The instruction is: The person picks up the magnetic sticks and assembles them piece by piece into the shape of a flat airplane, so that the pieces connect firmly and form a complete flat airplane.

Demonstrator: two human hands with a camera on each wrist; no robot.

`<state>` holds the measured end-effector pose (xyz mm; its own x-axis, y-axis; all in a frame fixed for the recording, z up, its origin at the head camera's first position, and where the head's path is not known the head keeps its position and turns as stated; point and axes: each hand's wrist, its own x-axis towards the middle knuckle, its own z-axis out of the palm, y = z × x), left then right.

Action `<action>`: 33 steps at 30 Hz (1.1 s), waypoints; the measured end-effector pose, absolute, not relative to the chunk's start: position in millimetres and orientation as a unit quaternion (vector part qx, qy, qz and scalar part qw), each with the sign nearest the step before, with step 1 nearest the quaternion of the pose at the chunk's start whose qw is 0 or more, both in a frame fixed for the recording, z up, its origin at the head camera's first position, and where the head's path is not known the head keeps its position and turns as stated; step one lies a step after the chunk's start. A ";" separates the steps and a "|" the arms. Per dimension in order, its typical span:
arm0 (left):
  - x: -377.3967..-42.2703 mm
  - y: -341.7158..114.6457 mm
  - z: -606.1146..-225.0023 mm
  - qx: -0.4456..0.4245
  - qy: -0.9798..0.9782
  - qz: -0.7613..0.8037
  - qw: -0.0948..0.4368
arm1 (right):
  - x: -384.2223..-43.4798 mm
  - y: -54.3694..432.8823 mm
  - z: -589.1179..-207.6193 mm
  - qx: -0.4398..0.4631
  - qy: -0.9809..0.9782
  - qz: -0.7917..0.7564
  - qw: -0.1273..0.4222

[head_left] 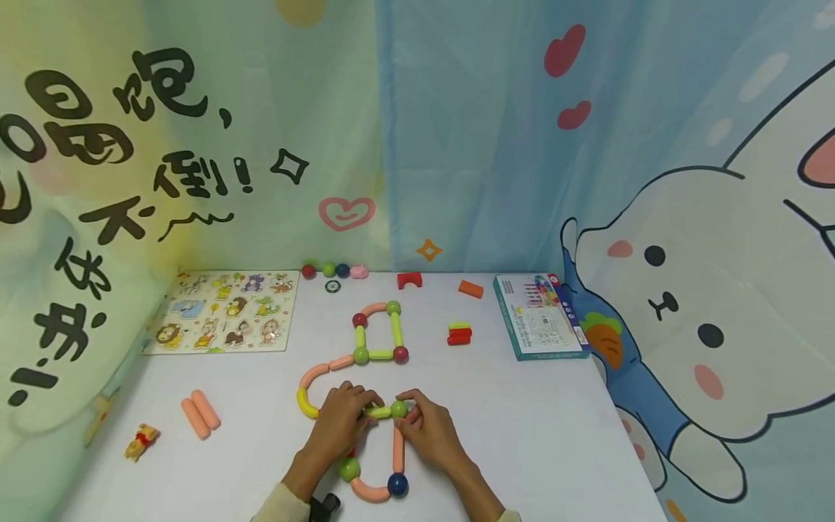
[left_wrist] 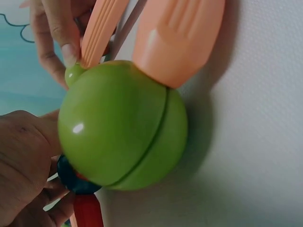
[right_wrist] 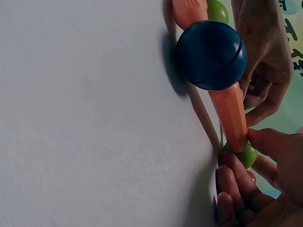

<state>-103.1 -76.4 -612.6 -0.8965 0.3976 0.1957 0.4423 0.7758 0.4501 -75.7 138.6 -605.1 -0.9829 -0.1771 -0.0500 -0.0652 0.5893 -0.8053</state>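
Note:
Magnetic rods and balls form a linked figure on the table. In the head view my left hand (head_left: 335, 424) pinches a yellow-green rod (head_left: 378, 412) near its left end. My right hand (head_left: 432, 437) pinches the green ball (head_left: 399, 409) at that rod's other end. A straight orange rod (right_wrist: 229, 116) runs from this ball to a dark blue ball (right_wrist: 211, 55). A curved orange rod (head_left: 370, 492) joins the blue ball to a large green ball (left_wrist: 118, 125). Beside my left palm, another dark blue ball (left_wrist: 75, 177) meets a red rod (left_wrist: 88, 210); the hand hides them from above.
Farther back, a frame of rods and balls includes a red ball (head_left: 401, 354). Two orange rods (head_left: 201, 415) and a bear figure (head_left: 140, 442) lie left. An animal sticker board (head_left: 222, 346) and a box (head_left: 541, 319) stand behind; short red rods (head_left: 459, 336) lie between.

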 end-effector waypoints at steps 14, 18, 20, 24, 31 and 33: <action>-99.2 -178.2 -575.8 0.007 -0.939 -0.279 0.202 | -76.9 133.9 -604.3 -0.032 0.895 -0.437 0.082; -94.2 -223.6 -565.8 0.154 -0.939 -0.246 0.184 | -77.2 133.0 -605.2 -0.026 0.895 -0.437 0.085; -91.3 -239.6 -566.1 0.215 -0.939 -0.225 0.149 | -77.3 132.7 -605.8 -0.023 0.895 -0.438 0.086; -91.6 -256.8 -574.3 0.283 -0.936 -0.197 0.068 | -76.9 132.9 -606.4 -0.019 0.894 -0.440 0.087; -98.8 -258.4 -585.4 0.290 -0.939 -0.181 0.033 | -76.8 133.2 -605.9 -0.020 0.892 -0.443 0.089; -98.7 -256.9 -586.3 0.277 -0.941 -0.190 0.044 | -77.2 133.2 -606.0 -0.022 0.892 -0.443 0.089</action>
